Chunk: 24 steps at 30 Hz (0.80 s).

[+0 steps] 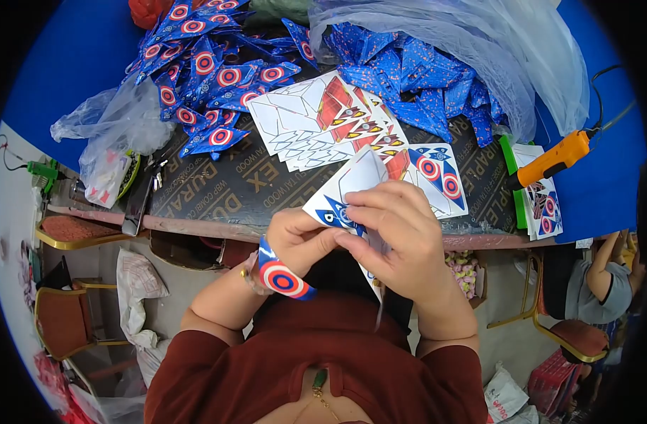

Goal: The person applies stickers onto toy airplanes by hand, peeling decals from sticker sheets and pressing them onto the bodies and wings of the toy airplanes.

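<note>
Both hands are in front of my chest, just off the table's near edge. My left hand [295,240] is closed on a white sticker sheet [352,175] printed with blue shapes. My right hand [401,237] pinches the same sheet at its blue printed part, fingertips close to my left thumb. A blue piece with a red-and-white target [284,280] hangs by my left wrist; I cannot tell whether it is stuck there or held. Just beyond, several sheets with red bird-like prints [337,116] lie fanned out, beside a sheet with blue target prints [440,180].
Blue target-printed pieces [203,71] are heaped at the back left. Speckled blue pieces [422,78] spill from a clear plastic bag [479,42]. An orange-handled tool [553,161] with a cord lies over a green holder at right. A person [599,283] is at far right.
</note>
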Tool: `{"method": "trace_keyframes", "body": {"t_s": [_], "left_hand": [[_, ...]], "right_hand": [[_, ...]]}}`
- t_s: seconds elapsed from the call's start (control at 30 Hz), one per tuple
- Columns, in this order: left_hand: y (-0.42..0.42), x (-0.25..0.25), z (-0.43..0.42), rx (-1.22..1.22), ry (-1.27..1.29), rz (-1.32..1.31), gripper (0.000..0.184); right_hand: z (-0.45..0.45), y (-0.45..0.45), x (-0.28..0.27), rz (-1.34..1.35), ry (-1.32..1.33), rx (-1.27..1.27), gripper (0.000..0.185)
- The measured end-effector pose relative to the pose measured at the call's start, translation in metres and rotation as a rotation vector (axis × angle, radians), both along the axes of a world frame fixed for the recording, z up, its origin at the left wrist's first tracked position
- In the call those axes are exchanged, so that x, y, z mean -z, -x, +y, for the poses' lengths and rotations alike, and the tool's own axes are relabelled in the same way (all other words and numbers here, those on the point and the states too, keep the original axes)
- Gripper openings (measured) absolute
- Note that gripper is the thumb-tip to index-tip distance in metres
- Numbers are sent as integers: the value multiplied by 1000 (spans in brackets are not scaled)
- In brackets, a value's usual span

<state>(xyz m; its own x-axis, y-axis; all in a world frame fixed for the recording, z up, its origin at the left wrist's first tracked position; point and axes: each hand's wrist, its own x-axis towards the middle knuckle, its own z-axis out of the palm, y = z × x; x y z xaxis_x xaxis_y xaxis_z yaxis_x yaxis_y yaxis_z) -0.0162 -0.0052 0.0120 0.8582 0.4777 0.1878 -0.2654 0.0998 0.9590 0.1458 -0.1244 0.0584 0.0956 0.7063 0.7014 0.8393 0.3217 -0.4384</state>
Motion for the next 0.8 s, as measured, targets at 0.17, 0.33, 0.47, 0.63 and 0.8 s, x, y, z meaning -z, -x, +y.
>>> {"method": "trace_keyframes", "body": {"t_s": [0.17,0.33,0.47,0.63,0.8], "left_hand": [[11,-28,3,-170,-628,-129,21],[3,-21,-3,-27,36,-175,30],[-4,2,-2,-3,260,-59,30],[1,0,7,-147,-549,148,17],[-1,-1,9,-145,-589,117,16]], "right_hand": [[-11,12,-28,-163,-144,28,34],[3,0,-21,-289,-235,10,34],[12,-8,9,-203,-125,45,32],[6,-6,28,-110,-19,-2,27],[4,-3,25,-42,29,20,20]]}}
